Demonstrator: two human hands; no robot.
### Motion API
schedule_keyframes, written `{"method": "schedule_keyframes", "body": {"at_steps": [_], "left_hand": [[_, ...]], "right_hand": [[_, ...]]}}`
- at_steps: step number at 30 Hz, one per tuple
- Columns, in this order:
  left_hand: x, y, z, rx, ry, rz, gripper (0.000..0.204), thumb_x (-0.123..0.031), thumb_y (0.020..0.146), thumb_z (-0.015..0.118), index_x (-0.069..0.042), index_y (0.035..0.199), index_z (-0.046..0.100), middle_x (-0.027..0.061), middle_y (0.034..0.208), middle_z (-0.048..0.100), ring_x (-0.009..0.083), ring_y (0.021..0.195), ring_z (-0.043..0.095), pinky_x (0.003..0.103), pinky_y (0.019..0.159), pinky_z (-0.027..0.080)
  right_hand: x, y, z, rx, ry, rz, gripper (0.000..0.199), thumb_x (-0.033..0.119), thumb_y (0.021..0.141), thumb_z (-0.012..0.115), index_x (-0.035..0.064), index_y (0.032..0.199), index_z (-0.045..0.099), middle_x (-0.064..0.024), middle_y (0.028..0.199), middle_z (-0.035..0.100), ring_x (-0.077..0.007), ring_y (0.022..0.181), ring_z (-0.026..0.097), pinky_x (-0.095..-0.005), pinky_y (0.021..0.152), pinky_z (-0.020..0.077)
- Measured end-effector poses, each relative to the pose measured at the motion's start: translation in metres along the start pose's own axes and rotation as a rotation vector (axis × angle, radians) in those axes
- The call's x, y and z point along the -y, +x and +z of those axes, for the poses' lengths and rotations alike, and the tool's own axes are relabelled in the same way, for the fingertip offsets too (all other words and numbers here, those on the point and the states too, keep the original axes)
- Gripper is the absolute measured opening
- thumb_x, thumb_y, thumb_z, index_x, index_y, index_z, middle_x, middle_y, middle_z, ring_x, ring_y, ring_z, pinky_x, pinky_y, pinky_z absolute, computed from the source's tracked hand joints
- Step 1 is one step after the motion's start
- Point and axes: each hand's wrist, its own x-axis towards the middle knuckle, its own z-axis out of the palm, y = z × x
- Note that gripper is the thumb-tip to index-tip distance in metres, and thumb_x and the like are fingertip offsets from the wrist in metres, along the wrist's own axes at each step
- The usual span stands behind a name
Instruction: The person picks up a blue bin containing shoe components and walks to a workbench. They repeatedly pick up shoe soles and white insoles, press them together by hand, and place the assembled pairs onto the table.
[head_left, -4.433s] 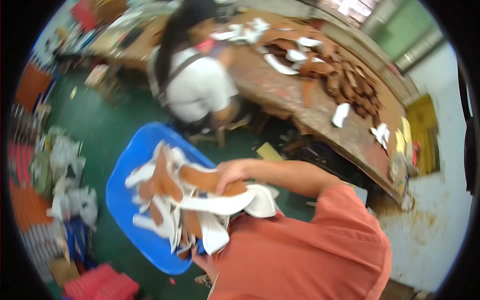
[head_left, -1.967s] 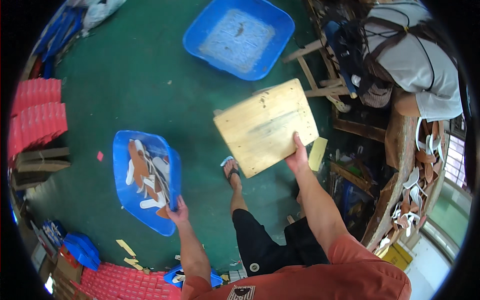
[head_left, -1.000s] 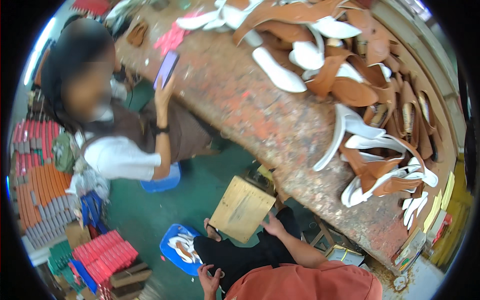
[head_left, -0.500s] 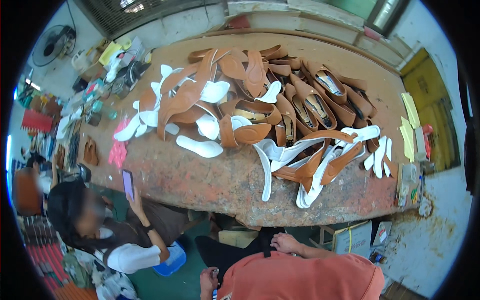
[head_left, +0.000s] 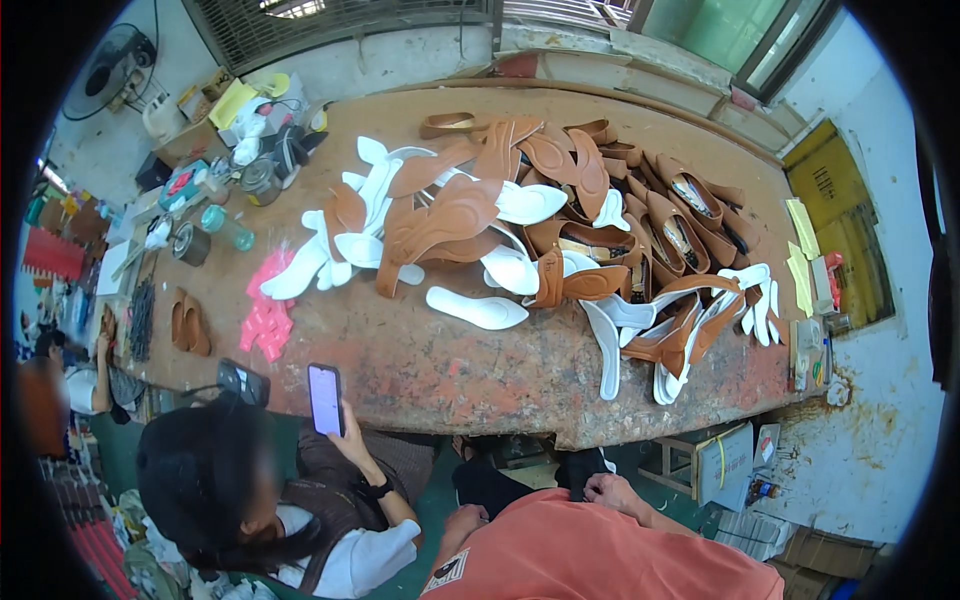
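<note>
A long, worn brown wooden workbench (head_left: 440,370) fills the middle of the view. Across its centre and right lies a heap of tan leather sole pieces (head_left: 455,215) mixed with white foam insoles (head_left: 478,308), some overlapping, one white insole lying apart at the near edge of the heap. At the bench's far left corner stand yellow and white packets (head_left: 240,105), round metal tins (head_left: 190,243) and a small green-capped jar (head_left: 222,226). A loose cluster of pink tags (head_left: 264,318) lies left of the heap, with a pair of small brown leather pieces (head_left: 188,325) beside it. Flat yellow sheets (head_left: 803,258) sit at the right end, and a pale cardboard box with a yellow strap (head_left: 724,462) stands below that end.

A seated person in a white top holds up a purple-lit phone (head_left: 325,398) at the bench's near edge.

The wearer's right hand (head_left: 612,490) rests on the dark trousers (head_left: 500,480) below the bench edge, knuckles up, fingers curled together and gripping nothing visible. The left hand (head_left: 466,518) lies on the left thigh; its fingers are too hidden to judge.
</note>
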Motion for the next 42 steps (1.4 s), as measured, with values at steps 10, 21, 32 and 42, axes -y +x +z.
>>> {"method": "schedule_keyframes", "body": {"at_steps": [10,21,32,42], "left_hand": [[-0.085,0.092,-0.117,-0.338,-0.922,0.396,0.050,-0.029,0.105,0.074,-0.003,0.147,0.062,0.0106,0.121,0.075,0.0223,0.112,0.073,0.034,0.098,0.057],[-0.274,0.253,-0.303,-0.410,-1.796,0.205,0.055,-0.043,0.111,0.063,-0.006,0.149,0.050,0.0110,0.129,0.070,0.0217,0.111,0.071,0.041,0.098,0.058],[-0.249,0.354,-0.229,-0.503,-1.002,0.263,0.046,-0.022,0.103,0.073,-0.002,0.142,0.058,0.0143,0.136,0.066,0.0241,0.125,0.063,0.039,0.106,0.052],[-0.274,0.331,-0.280,-0.535,-1.212,0.415,0.044,-0.019,0.103,0.069,-0.001,0.142,0.058,0.0109,0.127,0.071,0.0182,0.116,0.065,0.036,0.100,0.054]], "right_hand": [[0.076,0.100,-0.330,-0.447,0.096,-0.275,0.038,0.030,0.097,0.077,0.0062,0.127,0.076,-0.0154,0.120,0.079,-0.0323,0.110,0.076,-0.0421,0.097,0.0594],[-0.111,0.508,-0.704,-0.891,0.336,0.117,0.087,0.071,0.108,0.041,-0.0043,0.144,0.065,-0.0283,0.140,0.070,-0.0390,0.136,0.064,-0.0486,0.118,0.0458],[-0.175,0.564,-0.757,-0.722,-0.231,0.288,0.084,0.068,0.110,0.042,-0.0047,0.143,0.067,-0.0249,0.145,0.067,-0.0357,0.141,0.060,-0.0450,0.122,0.0413],[-0.161,0.558,-0.736,-0.334,0.294,0.121,0.084,0.060,0.107,0.055,0.0037,0.167,0.037,-0.0158,0.169,0.045,-0.0289,0.154,0.045,-0.0407,0.129,0.0319]]}}
